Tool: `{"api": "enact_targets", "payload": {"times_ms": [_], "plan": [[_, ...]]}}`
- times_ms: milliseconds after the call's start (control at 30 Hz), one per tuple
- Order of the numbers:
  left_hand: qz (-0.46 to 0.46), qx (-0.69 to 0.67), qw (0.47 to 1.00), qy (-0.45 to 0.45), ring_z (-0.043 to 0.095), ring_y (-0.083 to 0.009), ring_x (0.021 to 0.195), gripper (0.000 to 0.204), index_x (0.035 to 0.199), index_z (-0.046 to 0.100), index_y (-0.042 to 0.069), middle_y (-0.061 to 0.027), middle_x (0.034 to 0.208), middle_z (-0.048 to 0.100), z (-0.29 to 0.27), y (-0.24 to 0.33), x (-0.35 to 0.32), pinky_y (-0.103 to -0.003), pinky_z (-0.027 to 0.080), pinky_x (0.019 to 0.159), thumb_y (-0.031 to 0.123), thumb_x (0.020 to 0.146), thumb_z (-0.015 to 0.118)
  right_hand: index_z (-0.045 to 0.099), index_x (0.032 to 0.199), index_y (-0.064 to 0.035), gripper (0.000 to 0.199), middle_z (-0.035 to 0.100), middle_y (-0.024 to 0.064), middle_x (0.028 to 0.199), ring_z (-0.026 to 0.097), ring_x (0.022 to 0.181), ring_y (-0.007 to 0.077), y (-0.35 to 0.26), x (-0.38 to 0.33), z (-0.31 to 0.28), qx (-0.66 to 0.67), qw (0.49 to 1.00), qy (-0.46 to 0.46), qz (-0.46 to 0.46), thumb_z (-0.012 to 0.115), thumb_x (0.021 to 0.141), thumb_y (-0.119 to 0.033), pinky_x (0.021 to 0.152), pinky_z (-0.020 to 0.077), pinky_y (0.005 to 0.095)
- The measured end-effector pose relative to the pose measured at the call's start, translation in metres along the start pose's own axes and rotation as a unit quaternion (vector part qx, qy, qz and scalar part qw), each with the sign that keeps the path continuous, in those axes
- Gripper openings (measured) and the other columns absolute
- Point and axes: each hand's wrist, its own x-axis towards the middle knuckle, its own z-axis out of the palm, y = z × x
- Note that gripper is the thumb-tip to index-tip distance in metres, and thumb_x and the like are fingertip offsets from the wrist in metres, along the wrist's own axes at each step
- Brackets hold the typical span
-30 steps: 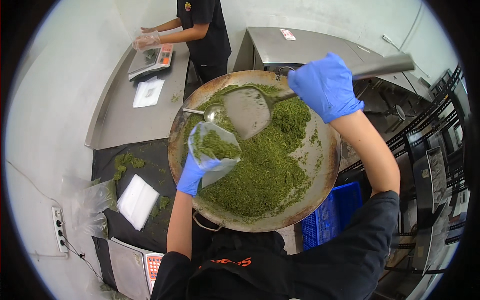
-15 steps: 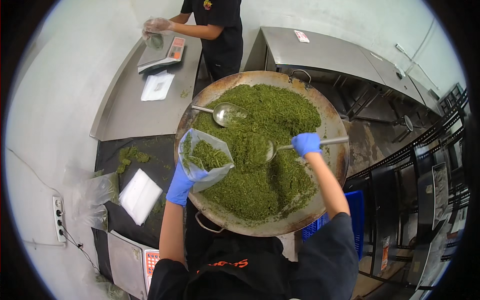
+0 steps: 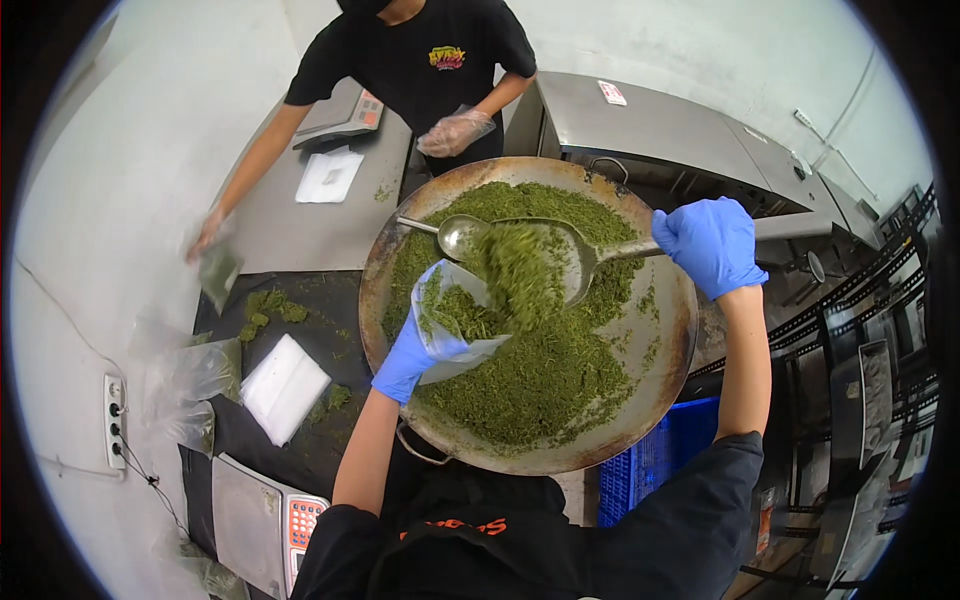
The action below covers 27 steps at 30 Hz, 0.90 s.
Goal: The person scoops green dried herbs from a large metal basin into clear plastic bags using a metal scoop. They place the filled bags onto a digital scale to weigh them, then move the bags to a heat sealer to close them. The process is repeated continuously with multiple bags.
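My left hand [image 3: 415, 357], in a blue glove, grips an open clear plastic bag [image 3: 465, 361] partly filled with shredded green leaves. It holds the bag over the left side of a wide, browned wok [image 3: 655, 400]. Wrapped round a large metal ladle's handle is my gloved right hand [image 3: 708, 247]; the ladle [image 3: 622, 249] lies tilted at the bag's mouth. A blurred clump of leaves [image 3: 520, 275] is between ladle and bag. More shredded leaves [image 3: 545, 395] cover much of the wok's bottom. A smaller metal scoop [image 3: 460, 235] rests on them near the far left.
A co-worker [image 3: 430, 70] across the wok holds a filled bag [image 3: 219, 272] over the left table. White sheets [image 3: 284, 388], filled bags [image 3: 212, 368] and a scale [image 3: 255, 515] lie at left. A blue crate [image 3: 655, 460] sits below right; a steel table [image 3: 660, 115] stands behind.
My right hand has raised the ladle from the leaves and brought it to the bag. My left hand and bag moved slightly right. The co-worker has leaned in, moving a bag leftward from the scale.
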Motion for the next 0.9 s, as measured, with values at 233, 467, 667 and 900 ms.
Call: {"api": "enact_targets", "payload": {"times_ms": [233,467,667,900], "plan": [[0.008,0.010,1.000,-0.016,0.039,-0.0211,0.118,0.101,0.134,0.023,0.005,-0.0115,0.128,0.037,-0.002,0.013,-0.008,-0.035,0.033,0.100,0.024,0.054,0.083,0.063,0.055,-0.0127,0.030,0.059,0.0098,0.055,0.058,0.050,0.0257,0.015,-0.040,0.103,-0.015,0.986,-0.150,0.069,0.050,0.075,-0.031,0.053,0.0432,0.0371],[-0.154,-0.122,0.980,0.028,0.038,-0.0209,0.119,0.101,0.136,0.021,0.006,-0.0106,0.130,0.036,-0.016,0.068,-0.024,-0.033,0.032,0.100,0.020,0.056,0.081,0.069,0.079,-0.0165,0.030,0.067,0.0069,0.082,0.065,0.078,0.0266,-0.070,-0.168,0.314,0.059,0.909,-0.406,0.078,0.048,0.080,-0.037,0.068,0.0494,0.0389],[-0.226,-0.075,0.971,-0.005,0.038,-0.0214,0.120,0.100,0.136,0.021,0.007,-0.0102,0.131,0.036,-0.019,0.043,-0.034,-0.033,0.032,0.101,0.018,0.057,0.081,0.064,0.101,-0.0044,0.051,0.065,0.0104,0.091,0.062,0.083,0.0205,-0.126,-0.074,0.255,0.739,0.546,-0.311,0.244,0.035,0.090,-0.045,0.075,0.0472,0.0343],[-0.073,-0.188,0.978,-0.059,0.033,-0.0196,0.124,0.098,0.135,0.026,0.008,-0.0087,0.130,0.038,0.000,-0.003,-0.015,-0.035,0.029,0.103,0.020,0.054,0.081,0.057,0.092,-0.0071,0.045,0.061,0.0045,0.082,0.054,0.069,0.0146,-0.160,-0.001,0.181,0.737,0.362,-0.552,0.143,0.028,0.093,-0.041,0.064,0.0427,0.0283]]}}
